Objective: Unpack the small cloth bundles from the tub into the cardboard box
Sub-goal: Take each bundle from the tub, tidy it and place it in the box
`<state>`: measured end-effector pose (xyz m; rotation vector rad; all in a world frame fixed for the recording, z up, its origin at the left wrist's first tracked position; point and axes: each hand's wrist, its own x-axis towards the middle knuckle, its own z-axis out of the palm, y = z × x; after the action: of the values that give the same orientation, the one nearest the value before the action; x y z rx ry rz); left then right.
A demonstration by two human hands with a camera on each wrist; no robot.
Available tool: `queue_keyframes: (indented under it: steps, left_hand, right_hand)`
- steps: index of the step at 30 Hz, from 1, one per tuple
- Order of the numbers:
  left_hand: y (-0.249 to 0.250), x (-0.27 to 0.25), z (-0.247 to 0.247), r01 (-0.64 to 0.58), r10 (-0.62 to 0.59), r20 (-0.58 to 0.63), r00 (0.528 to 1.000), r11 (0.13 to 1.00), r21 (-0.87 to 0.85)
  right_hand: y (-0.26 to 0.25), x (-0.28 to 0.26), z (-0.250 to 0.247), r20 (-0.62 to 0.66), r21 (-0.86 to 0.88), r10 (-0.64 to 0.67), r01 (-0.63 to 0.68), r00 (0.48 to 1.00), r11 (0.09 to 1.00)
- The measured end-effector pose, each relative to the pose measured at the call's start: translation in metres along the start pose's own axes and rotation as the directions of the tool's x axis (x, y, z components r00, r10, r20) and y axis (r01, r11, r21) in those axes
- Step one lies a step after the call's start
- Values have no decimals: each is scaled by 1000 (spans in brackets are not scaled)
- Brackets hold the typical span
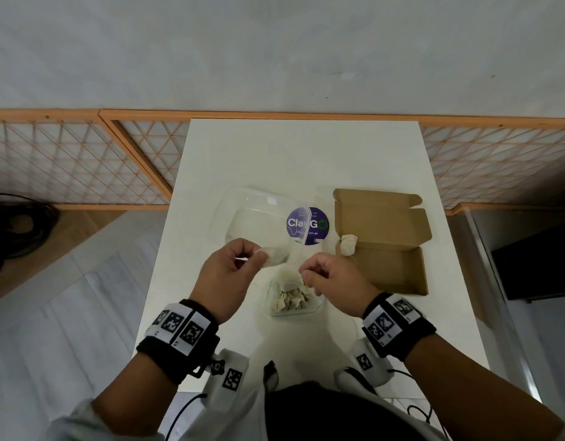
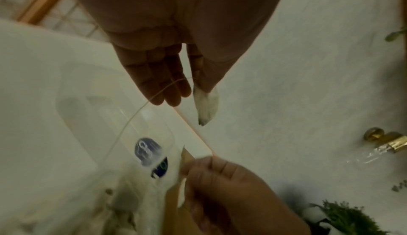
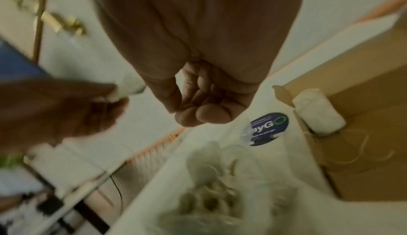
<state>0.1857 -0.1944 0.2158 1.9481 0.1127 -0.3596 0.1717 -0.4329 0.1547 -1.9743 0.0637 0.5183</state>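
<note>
My left hand (image 1: 257,254) pinches a small pale cloth bundle (image 1: 276,254) between thumb and forefinger, above the table in front of the lid. In the left wrist view the bundle (image 2: 206,106) hangs from that pinch and a thin thread (image 2: 132,122) trails down from it. My right hand (image 1: 305,274) hovers over the clear plastic tub (image 1: 313,308), fingers curled and thumb against the fingertips (image 3: 189,118); nothing shows between them. Several bundles (image 1: 290,302) lie in the tub. One bundle (image 1: 348,245) rests in the open cardboard box (image 1: 399,272).
The tub's clear lid (image 1: 252,214) with a round purple sticker (image 1: 307,225) lies on the white table (image 1: 275,154), behind the tub. A loose thread (image 3: 352,151) lies in the box. An orange lattice fence (image 1: 84,160) runs behind the table.
</note>
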Motion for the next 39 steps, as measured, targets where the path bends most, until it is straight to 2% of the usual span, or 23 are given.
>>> queue_keyframes:
  steps: [3, 6, 11, 15, 18, 22, 25, 30, 35, 39]
  left_hand:
    - [-6, -8, -17, -7, 9, -28, 1000, 997, 76]
    - [-14, -17, -30, -2, 5, -26, 1000, 991, 132]
    - [-25, -30, -36, 15, -15, 0, 1000, 976, 217]
    - [-32, -33, -31, 18, -29, 40, 999, 970, 243]
    - [-34, -33, -27, 28, -40, 47, 998, 969, 244]
    - [-33, -32, -23, 8, -30, 72, 997, 957, 291]
    - [-32, -29, -19, -9, -16, 82, 996, 956, 294]
    - [-31, -22, -10, -12, -20, 109, 994, 959, 283]
    - [-33, -20, -8, -18, -36, 158, 987, 945, 326]
    - [-34, -22, -9, -10, -57, 174, 983, 932, 363]
  right_hand:
    - [16, 6, 9, 39, -341, -36, 47, 999, 939]
    - [18, 11, 21, 109, -562, -14, 73, 994, 824]
    - [18, 25, 36, -55, -723, 22, -55, 998, 688]
    - [22, 34, 45, -9, -752, 77, -57, 997, 657]
    - [27, 36, 47, -13, -740, 97, -75, 995, 669]
    - [30, 29, 37, -57, -719, 69, -89, 996, 689]
    - [29, 23, 27, -45, -738, 58, -72, 997, 671]
    - [23, 10, 14, -16, -613, 50, -50, 999, 788]
    - [18, -1, 7, 55, -590, 33, 6, 998, 807]
    - [9, -11, 0, 21, -530, -42, 47, 999, 847]
